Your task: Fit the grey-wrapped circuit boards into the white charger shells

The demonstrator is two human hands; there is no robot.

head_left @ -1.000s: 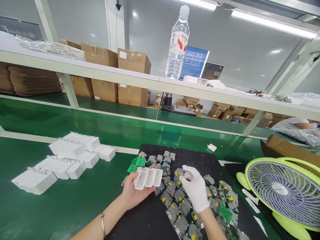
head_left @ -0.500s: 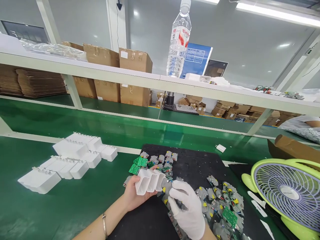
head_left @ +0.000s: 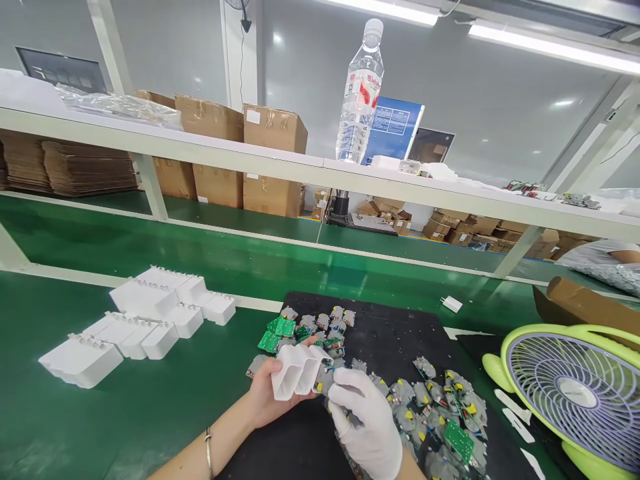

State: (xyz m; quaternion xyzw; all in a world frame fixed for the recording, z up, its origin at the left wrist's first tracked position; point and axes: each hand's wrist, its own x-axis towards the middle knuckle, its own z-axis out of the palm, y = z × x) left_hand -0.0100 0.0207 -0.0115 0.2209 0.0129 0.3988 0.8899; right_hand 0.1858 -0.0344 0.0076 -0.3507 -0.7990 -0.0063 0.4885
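My bare left hand [head_left: 265, 393] is wrapped around a row of white plastic charger housings [head_left: 295, 377], their open ends towards me. My right hand [head_left: 367, 423], in a white glove, pinches a grey circuit assembly [head_left: 324, 380] with a yellow part, right at the rightmost housing. The fingertips partly hide it, so I cannot tell how far it sits inside. Beneath both hands lies a black mat [head_left: 390, 333]. Several grey circuit assemblies [head_left: 407, 420] and a green circuit board [head_left: 459, 440] lie on it to the right; more green boards [head_left: 285, 327] are behind my left hand.
Rows of white housings [head_left: 145, 300] stand on the green table at left. A green fan [head_left: 575, 393] and a cardboard box [head_left: 585, 300] are at right, with a white plug [head_left: 451, 304] behind the mat. A shelf [head_left: 225, 153] carrying a water bottle [head_left: 357, 100] crosses above.
My right hand has moved slightly left, bringing the grey circuit assembly up against the rightmost housing. My left hand keeps its hold on the housings. The view has tilted slightly upward.
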